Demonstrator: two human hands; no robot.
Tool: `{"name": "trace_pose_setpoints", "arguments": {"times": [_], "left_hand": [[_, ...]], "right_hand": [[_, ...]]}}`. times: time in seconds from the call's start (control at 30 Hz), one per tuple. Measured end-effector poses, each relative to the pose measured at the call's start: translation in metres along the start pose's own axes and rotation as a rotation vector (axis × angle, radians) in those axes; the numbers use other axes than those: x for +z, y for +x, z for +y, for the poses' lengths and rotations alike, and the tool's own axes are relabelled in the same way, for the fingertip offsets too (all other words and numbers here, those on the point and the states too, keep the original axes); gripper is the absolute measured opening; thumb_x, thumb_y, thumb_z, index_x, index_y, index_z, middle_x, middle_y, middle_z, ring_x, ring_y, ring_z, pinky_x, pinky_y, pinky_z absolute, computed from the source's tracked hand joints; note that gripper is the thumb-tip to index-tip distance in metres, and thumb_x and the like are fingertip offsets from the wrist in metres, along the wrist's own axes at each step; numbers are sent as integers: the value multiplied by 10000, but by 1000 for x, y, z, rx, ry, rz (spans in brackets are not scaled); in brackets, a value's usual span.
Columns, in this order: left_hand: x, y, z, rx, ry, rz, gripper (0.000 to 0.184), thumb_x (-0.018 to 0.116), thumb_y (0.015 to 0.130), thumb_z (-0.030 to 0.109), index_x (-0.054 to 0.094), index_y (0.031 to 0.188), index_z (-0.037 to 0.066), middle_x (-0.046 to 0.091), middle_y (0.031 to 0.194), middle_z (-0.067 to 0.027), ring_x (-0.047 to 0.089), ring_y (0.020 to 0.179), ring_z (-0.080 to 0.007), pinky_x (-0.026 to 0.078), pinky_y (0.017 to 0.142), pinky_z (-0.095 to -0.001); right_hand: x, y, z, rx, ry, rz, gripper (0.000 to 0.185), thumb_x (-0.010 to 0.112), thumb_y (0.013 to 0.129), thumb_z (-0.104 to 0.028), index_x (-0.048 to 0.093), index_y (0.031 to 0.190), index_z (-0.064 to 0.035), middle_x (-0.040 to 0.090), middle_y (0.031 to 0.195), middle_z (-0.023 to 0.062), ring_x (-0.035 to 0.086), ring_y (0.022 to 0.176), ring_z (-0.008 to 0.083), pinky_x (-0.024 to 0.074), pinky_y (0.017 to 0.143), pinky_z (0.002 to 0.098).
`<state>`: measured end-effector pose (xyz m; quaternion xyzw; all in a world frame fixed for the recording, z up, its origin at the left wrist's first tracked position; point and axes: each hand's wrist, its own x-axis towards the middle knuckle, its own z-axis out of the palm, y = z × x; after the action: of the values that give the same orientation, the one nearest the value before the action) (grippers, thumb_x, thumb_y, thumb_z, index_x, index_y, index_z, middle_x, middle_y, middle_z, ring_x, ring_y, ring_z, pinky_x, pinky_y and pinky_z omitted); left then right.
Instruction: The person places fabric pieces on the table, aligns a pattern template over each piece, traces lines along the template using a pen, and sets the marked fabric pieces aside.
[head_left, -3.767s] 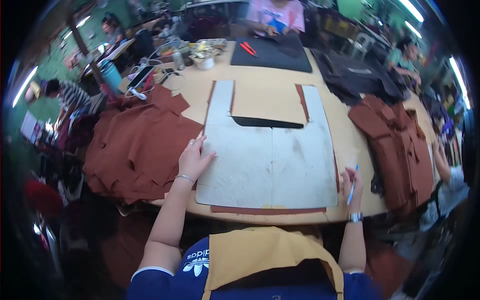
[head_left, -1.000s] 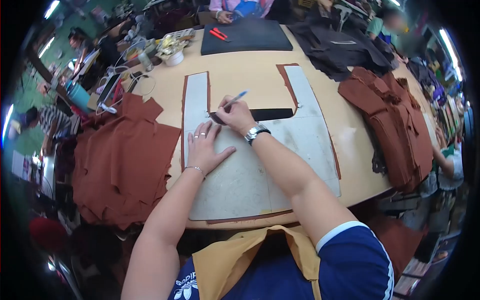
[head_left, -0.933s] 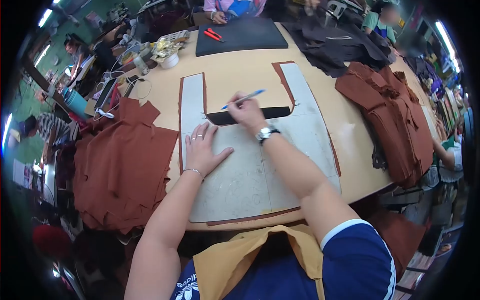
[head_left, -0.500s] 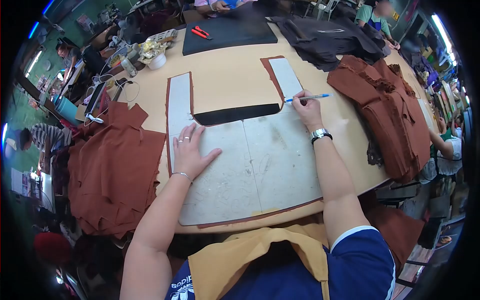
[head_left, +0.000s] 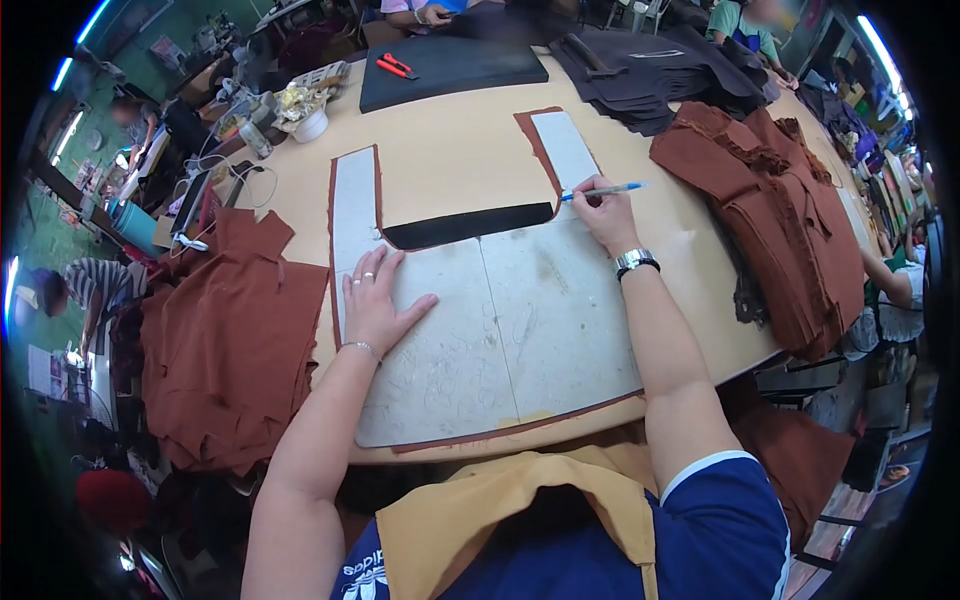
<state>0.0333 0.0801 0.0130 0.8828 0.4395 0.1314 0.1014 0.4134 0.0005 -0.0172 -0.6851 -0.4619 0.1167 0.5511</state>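
Observation:
A grey-white U-shaped template (head_left: 520,330) with pencil-like scribbles lies flat on the table in front of me. Reddish-brown leather or cloth (head_left: 527,127) shows from under its edges, and a black strip (head_left: 470,226) fills the bottom of its notch. My left hand (head_left: 378,300) rests on the template's left part, fingers stretched and thumb spread. Closed around a blue pen (head_left: 625,188), my right hand (head_left: 606,215) sits at the base of the right arm of the template. The pen's tip is by the inner corner of the notch.
Stacked reddish-brown pieces lie at left (head_left: 225,340) and right (head_left: 770,230). Farther back are a black board (head_left: 450,75) with a red cutter (head_left: 397,66) on it, dark sheets (head_left: 660,85) and a white pot (head_left: 311,126). Other people sit around the room.
My right hand with the pen has shifted slightly left, its tip moving to the notch's inner corner. My left hand stays on the template. The whole view has shifted a little.

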Motion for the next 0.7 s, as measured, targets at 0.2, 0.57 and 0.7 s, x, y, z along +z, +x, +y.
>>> {"name": "trace_pose_setpoints", "arguments": {"times": [0.2,0.57,0.7], "left_hand": [[3,-1,-4,3,32,-26,858,710,760,643,480,1419,145,370,1530,-149,270,1458,-328,192,1154,-619],[-10,-74,-3,-140,-65,-104,1135,730,675,720,287,1540,133,201,1596,-225,143,1502,-374,112,1172,-618],[-12,-87,-5,-291,44,-75,1225,690,647,792,237,1556,107,141,1608,-255,105,1511,-370,78,1168,-630]], "right_hand": [[-23,-13,-10,270,445,77,196,608,957,-182,625,1064,-20,681,815,43,609,733,78,491,662,234],[-121,-156,-21,303,8,-24,298,671,934,-175,595,1196,-54,654,1014,41,624,904,143,525,765,286],[-135,-141,-38,634,103,-59,357,704,923,-202,589,1229,-57,655,1030,27,616,898,95,517,779,255]]}}
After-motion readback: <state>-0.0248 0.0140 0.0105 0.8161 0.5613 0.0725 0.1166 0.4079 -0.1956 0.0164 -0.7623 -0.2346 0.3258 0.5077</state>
